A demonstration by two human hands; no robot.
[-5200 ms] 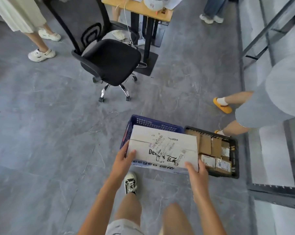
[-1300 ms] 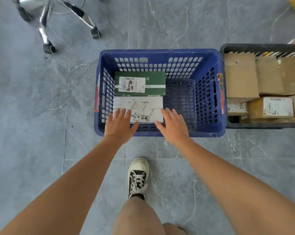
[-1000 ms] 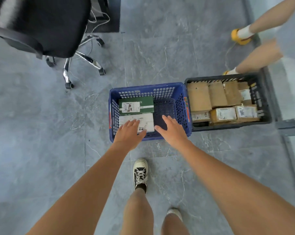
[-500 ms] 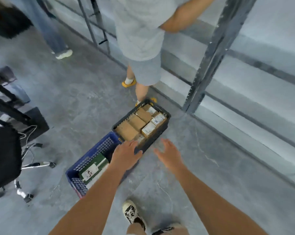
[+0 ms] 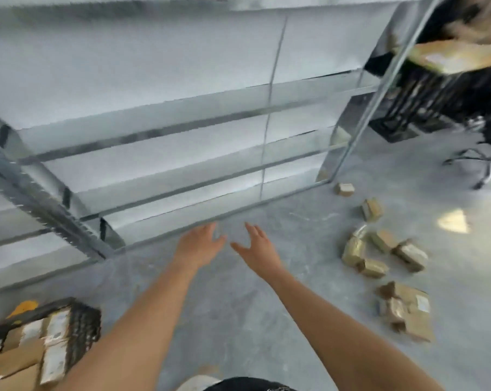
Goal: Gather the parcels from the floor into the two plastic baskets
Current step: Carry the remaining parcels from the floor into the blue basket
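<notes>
Storeroom: metal shelving [image 5: 159, 131], parcels [image 5: 379, 249] scattered on concrete floor [image 5: 238, 306]

No readable text: pale labels on brown cardboard parcels [image 5: 405, 311] on the floor and in the black plastic basket [image 5: 82, 328] too blurred to read.

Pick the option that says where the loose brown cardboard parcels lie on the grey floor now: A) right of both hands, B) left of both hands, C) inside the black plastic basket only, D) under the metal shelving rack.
A: the loose brown cardboard parcels lie scattered on the grey floor, to the right of the open left hand and right hand.
</notes>
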